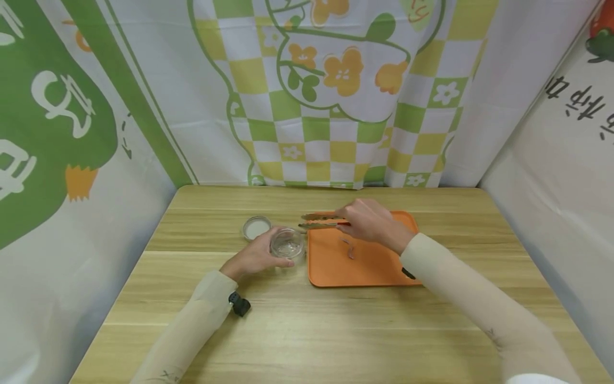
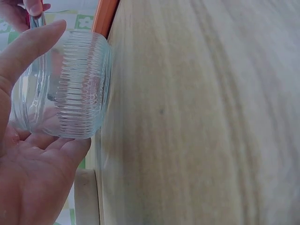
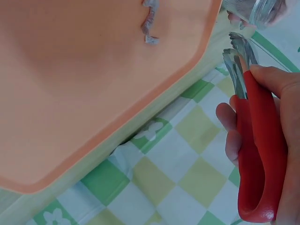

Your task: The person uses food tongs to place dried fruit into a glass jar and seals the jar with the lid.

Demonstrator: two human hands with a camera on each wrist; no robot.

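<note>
My left hand (image 1: 259, 255) grips a clear ribbed glass jar (image 2: 79, 89) standing on the table, its thumb on one side and the fingers on the other. Inside the jar, contents are too unclear to tell. My right hand (image 1: 366, 220) holds metal tongs with red handles (image 3: 262, 154) above the far left part of an orange tray (image 1: 331, 272). The tongs' tips point left, slightly apart, near the jar's mouth; nothing shows between them. On the tray lies a small, crumpled pinkish-grey strip (image 3: 149, 21).
A round lid (image 1: 256, 228) with a pale centre lies on the wooden table (image 1: 288, 330), just left of the jar. Behind the table hangs a checked, flowered cloth (image 1: 316, 149). Printed sheets line both sides.
</note>
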